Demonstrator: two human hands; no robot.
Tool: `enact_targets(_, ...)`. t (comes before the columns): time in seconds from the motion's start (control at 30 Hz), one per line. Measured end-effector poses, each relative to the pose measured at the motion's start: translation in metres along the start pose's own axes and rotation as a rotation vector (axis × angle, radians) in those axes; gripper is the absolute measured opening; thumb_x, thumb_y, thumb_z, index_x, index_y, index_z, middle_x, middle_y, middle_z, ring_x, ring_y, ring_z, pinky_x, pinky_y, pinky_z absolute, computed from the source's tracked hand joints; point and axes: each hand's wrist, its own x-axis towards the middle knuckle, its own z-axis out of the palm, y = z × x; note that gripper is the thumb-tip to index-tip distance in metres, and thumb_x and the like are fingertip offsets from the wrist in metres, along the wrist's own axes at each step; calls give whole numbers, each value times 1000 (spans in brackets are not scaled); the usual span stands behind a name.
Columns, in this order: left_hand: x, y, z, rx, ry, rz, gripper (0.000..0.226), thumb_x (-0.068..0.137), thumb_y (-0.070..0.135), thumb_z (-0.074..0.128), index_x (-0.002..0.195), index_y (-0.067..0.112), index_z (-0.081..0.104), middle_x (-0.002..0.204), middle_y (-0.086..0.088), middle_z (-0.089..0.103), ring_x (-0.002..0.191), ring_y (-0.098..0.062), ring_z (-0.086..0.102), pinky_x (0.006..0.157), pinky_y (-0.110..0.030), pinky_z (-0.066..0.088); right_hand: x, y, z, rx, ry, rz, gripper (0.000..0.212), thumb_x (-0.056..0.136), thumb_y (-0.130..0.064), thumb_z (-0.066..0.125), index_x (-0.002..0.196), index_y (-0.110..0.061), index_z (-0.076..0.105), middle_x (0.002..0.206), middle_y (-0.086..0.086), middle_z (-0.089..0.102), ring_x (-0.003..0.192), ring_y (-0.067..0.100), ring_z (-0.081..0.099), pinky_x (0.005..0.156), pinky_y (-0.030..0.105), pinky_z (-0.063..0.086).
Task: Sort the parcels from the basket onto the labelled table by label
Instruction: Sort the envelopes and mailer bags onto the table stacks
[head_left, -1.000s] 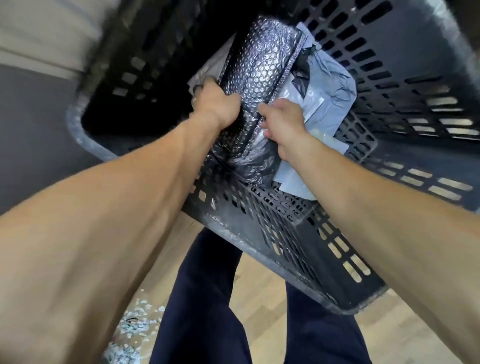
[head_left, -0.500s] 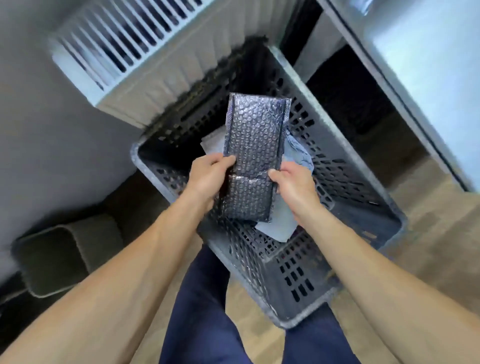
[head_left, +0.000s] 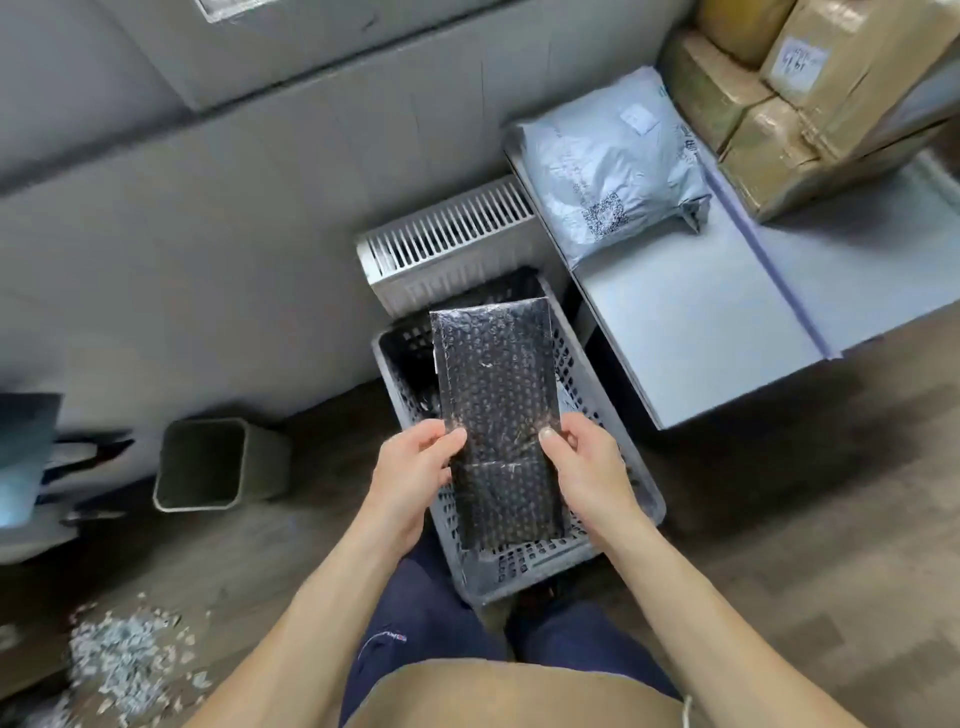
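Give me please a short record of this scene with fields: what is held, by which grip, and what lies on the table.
held item: black bubble-wrap parcel, above the basket
grips: left grip and right grip pinch its long edges, thumbs on top
label: none visible on this side
placed: on the table, grey mailer bag left of the divider strip, brown boxes right of it

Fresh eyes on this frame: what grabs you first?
Dead centre, the black bubble mailer, gripped at its sides by the left hand and right hand over the grey basket on the floor. Upper right, a grey poly parcel lies on the pale table, with brown boxes stacked at the far right.
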Motion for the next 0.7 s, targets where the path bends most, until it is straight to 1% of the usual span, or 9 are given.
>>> enact_targets(0.07,-30,7,4,-41,4,62,23,91,27,71,76,10,69,83,1,67,83,-18,55,75,-37,38,-23,-4,-10,45,-10,-1,33,105,-20,55,74,-14,47,64,-12,45,58,1,42,58,17,33)
enact_targets(0.13,-53,15,8,-54,7,125,25,86,35,73,81,10,70,86,-3,67,84,-19,55,75,-38,38,-40,-12,-20,68,-19,-23,30,104,-21,56,79,-6,51,66,-11,47,64,6,44,63,25,35)
enact_targets(0.23,-77,29,11,-55,4,185,23,97,21,69,74,20,72,76,2,65,73,-14,51,69,-34,36,-56,-32,-33,73,-30,-92,29,104,-20,57,89,5,55,72,3,49,67,8,46,64,28,38)
enact_targets(0.3,-90,44,11,-16,6,222,30,101,17,65,73,23,73,77,4,66,73,-10,55,71,-31,40,-63,-50,-40,74,-37,-135,26,104,-22,57,94,1,62,81,17,59,72,16,54,70,35,45)
enact_targets(0.33,-95,54,10,-18,8,252,31,101,17,64,73,24,74,78,3,68,74,-9,59,71,-29,43,-65,-61,-43,82,-36,-163,22,104,-23,58,95,-4,65,87,18,65,75,21,60,73,38,49)
enact_targets(0.4,-103,76,12,-17,5,315,24,101,19,64,82,20,77,90,-3,74,85,-19,68,78,-34,52,-66,-85,-50,106,-14,-223,18,104,-21,58,95,-9,69,92,13,71,83,27,67,76,40,54)
enact_targets(0.47,-110,104,12,-32,9,392,17,102,19,63,97,9,77,102,-11,76,98,-27,71,87,-40,57,-65,-115,-56,144,5,-286,16,103,-19,59,95,-10,70,91,9,73,84,25,69,75,39,56)
enact_targets(0.6,-126,183,12,23,-14,622,15,100,17,66,105,4,72,106,-14,76,96,-24,70,91,-46,56,-61,-190,-70,197,53,-446,16,103,-18,60,93,-10,69,80,-4,71,76,8,65,66,23,50)
enact_targets(0.7,-144,249,14,39,-35,809,13,99,10,66,109,4,72,106,-9,77,94,-15,71,83,-29,56,-67,-256,-84,213,107,-630,15,103,-16,59,94,-10,69,82,-2,71,75,6,65,66,23,53)
